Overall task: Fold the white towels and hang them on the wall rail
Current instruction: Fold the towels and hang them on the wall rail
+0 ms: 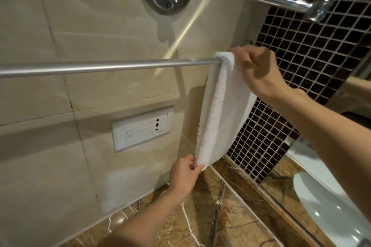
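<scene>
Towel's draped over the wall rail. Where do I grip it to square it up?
Pinch the white towel at its lower hanging corner, coming from below and the left, as the left hand does; the layers hang free there. Steady the top fold over the rail with the right hand.

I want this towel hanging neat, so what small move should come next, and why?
Probably a gentle downward tug by the left hand, which pinches the bottom corner of the towel, while the right hand holds its top on the rail. It hangs at a slant, so that should straighten it.
</scene>
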Demonstrator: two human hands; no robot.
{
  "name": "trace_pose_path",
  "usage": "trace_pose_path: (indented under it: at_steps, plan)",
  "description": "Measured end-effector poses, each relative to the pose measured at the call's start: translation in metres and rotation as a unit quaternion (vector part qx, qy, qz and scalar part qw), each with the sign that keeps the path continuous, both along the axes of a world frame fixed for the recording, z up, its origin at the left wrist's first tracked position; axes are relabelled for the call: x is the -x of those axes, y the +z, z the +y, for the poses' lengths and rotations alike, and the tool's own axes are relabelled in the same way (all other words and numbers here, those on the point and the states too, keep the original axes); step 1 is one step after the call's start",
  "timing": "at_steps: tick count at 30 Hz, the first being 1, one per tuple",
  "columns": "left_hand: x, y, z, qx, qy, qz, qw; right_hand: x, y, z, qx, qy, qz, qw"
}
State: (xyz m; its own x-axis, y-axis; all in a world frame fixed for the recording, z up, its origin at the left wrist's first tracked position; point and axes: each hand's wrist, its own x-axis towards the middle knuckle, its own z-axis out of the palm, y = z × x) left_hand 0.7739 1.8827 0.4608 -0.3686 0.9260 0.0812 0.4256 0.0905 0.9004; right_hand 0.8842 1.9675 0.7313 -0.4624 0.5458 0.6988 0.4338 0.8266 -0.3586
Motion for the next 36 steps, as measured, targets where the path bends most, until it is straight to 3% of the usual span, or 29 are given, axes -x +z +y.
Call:
trace_pose_path:
  at_steps: [16,27,36]
  plan:
    - [0.039,0.056,-0.054,-0.043,0.006,0.027,0.999,0.008,0.002,-0.074,0.028,-0.082,-0.132,0.987]
    - [0.095,0.118,-0.16,-0.063,0.04,0.082,0.994,0.002,-0.031,-0.163,0.158,-0.117,-0.185,0.963]
    - [0.122,0.121,-0.257,-0.045,0.054,0.079,0.994,-0.01,-0.066,-0.251,0.246,-0.144,-0.219,0.933]
